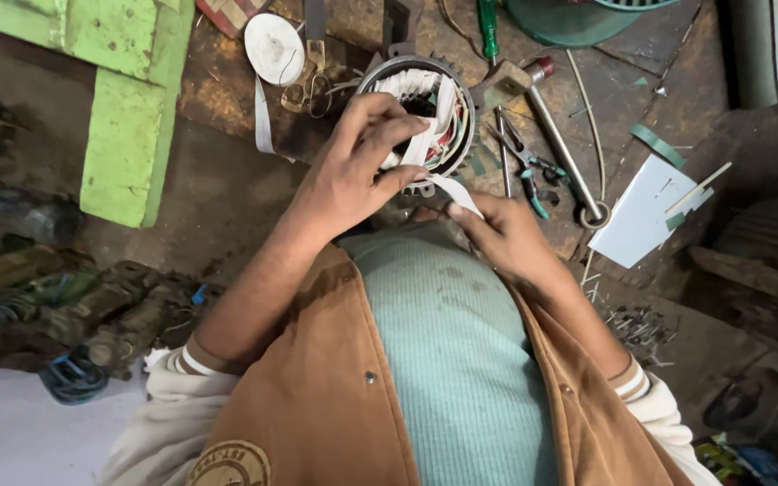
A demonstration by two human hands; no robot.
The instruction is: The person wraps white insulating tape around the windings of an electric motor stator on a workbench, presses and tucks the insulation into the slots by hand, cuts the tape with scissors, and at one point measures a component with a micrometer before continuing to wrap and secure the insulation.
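Observation:
A round metal motor stator with white-wrapped windings and coloured wires sits on the workbench in front of me. My left hand rests on its near left side, fingers pinching a white cloth tape at the windings. My right hand holds the free end of that tape just below the stator, close to my body.
A roll of white tape and scissors lie behind the stator. Green-handled pliers, a metal rod, a screwdriver and a white card lie to the right. A green wooden block stands at left.

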